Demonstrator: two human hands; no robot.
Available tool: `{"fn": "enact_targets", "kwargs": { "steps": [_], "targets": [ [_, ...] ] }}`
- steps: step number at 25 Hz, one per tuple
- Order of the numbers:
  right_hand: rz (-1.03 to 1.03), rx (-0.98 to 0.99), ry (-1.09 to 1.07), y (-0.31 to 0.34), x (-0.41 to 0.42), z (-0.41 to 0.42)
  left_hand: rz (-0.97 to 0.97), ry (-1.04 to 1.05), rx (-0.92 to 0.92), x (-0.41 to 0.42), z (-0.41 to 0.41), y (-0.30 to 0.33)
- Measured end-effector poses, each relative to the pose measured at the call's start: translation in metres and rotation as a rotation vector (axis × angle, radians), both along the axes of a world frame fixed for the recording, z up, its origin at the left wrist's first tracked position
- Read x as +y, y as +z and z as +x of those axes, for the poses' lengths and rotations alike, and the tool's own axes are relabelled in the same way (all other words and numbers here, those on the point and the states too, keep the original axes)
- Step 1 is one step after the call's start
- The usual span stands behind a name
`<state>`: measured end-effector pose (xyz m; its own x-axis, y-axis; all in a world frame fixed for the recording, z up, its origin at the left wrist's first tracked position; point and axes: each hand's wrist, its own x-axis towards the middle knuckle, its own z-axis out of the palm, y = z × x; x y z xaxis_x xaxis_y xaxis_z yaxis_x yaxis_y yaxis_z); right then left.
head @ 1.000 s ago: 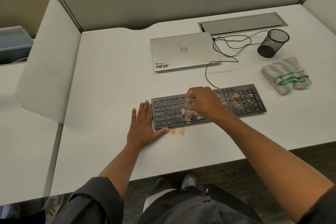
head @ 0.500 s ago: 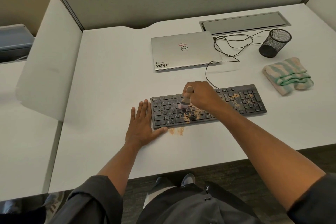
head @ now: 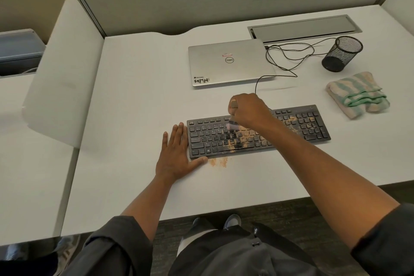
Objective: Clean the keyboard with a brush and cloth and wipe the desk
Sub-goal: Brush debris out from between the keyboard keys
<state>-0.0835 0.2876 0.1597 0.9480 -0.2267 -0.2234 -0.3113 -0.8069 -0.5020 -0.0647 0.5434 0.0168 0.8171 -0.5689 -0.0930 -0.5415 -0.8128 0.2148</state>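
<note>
Two hands on the job: the left hand [head: 177, 154] lies flat and spread against the keyboard [head: 257, 132] end on the bench [head: 134, 96], probably to stop sliding, while the right hand [head: 248, 110] grips the brush [head: 233, 123] over crumb-covered keys, cloth [head: 357, 94] waiting nearby.
</note>
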Motion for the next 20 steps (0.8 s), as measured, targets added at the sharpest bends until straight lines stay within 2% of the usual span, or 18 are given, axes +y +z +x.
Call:
{"fn": "enact_targets", "kwargs": {
  "steps": [2,6,12,17,20],
  "targets": [
    [-0.052,-0.026,-0.018,0.005,-0.002,0.001,0.022,-0.003,0.0,0.0,0.0,0.0],
    [0.126,-0.156,-0.046,0.002,0.012,0.007,0.026,0.0,-0.002,0.0,0.001,0.0],
    [0.025,0.042,-0.003,-0.009,0.017,0.008,0.022,0.0,-0.005,0.0,0.0,-0.001],
    [0.105,-0.118,-0.096,-0.004,0.014,0.008,0.043,0.005,-0.006,0.001,0.001,-0.002],
    [0.056,0.043,-0.021,-0.007,0.018,0.007,0.041,0.004,-0.003,0.0,0.0,-0.002]
  ]
}}
